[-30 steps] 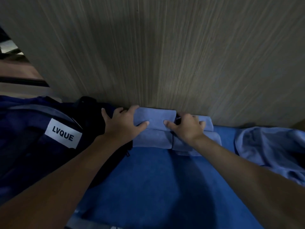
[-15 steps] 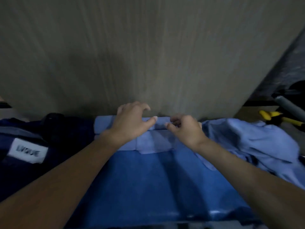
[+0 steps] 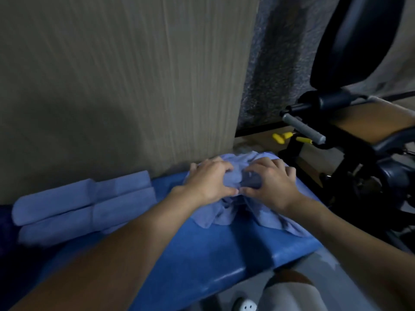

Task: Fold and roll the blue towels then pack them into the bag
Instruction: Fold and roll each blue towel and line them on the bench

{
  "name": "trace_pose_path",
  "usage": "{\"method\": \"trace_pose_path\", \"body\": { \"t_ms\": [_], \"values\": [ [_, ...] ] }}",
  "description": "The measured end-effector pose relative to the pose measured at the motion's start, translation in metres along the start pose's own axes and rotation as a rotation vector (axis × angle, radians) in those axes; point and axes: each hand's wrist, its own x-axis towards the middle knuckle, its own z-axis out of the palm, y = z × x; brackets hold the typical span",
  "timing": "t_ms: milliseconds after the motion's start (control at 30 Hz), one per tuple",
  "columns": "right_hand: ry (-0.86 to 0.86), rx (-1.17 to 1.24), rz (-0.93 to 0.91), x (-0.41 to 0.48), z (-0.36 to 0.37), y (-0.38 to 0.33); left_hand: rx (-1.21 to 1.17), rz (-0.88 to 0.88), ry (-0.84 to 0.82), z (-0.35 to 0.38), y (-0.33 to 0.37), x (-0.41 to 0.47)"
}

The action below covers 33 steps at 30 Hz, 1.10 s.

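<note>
The left hand and right hand gripped the crumpled light-blue cloth towel, not yet folded; rolled light-blue towels lay leftward, unpacked.

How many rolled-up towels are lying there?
4: back-left roll, back-right roll, front-left roll, front-right roll, all along the wall. The crumpled pile may hide more.

place: likely a gym | cues: blue padded bench, black exercise machine, wood-panel wall

Rolled towels lie left of the loose towel on the bench, before the panel.
</note>
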Motion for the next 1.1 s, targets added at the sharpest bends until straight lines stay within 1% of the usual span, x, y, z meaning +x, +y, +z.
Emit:
{"method": "trace_pose_path", "body": {
  "t_ms": [67,133,267,333,400,467,500,567,633,733,833,900,1000,1100],
  "values": [
    [-0.028,-0.031,-0.045,-0.003,0.003,0.008,0.103,0.011,-0.024,0.006,0.002,0.004],
    [-0.018,-0.048,-0.08,-0.005,0.006,0.011,0.119,0.034,0.023,0.01,0.001,0.003],
    [0.076,0.041,-0.059,-0.004,0.006,0.009,0.004,0.062,0.188,0.005,0.003,-0.006],
    [0.094,0.102,-0.078,-0.005,-0.001,0.005,-0.038,0.134,0.301,-0.006,0.004,-0.012],
    [0.078,0.171,-0.083,-0.006,-0.014,-0.002,-0.043,0.206,0.408,-0.023,0.006,-0.021],
    [0.103,0.224,-0.082,-0.003,-0.026,-0.012,-0.066,0.257,0.477,-0.046,0.011,-0.031],
    [0.139,0.271,-0.097,-0.002,-0.033,-0.018,-0.086,0.275,0.503,-0.057,0.013,-0.037],
    [0.194,0.448,-0.123,-0.001,-0.046,-0.033,-0.118,0.299,0.547,-0.078,0.017,-0.048],
    [0.173,0.635,-0.139,-0.003,-0.058,-0.048,-0.154,0.296,0.598,-0.095,0.016,-0.06],
    [0.189,0.76,-0.149,-0.012,-0.072,-0.075,-0.248,0.244,0.655,-0.108,0.011,-0.088],
    [0.205,0.879,-0.145,-0.024,-0.082,-0.103,-0.38,0.084,0.579,-0.106,-0.004,-0.121],
    [0.189,0.981,-0.135,-0.033,-0.088,-0.122,-0.416,-0.042,0.542,-0.1,-0.019,-0.14],
    [0.163,1.083,-0.134,-0.048,-0.096,-0.147,-0.468,-0.186,0.58,-0.097,-0.041,-0.163],
    [0.108,1.115,-0.142,-0.063,-0.101,-0.164,-0.489,-0.221,0.65,-0.105,-0.052,-0.186]
  ]
}}
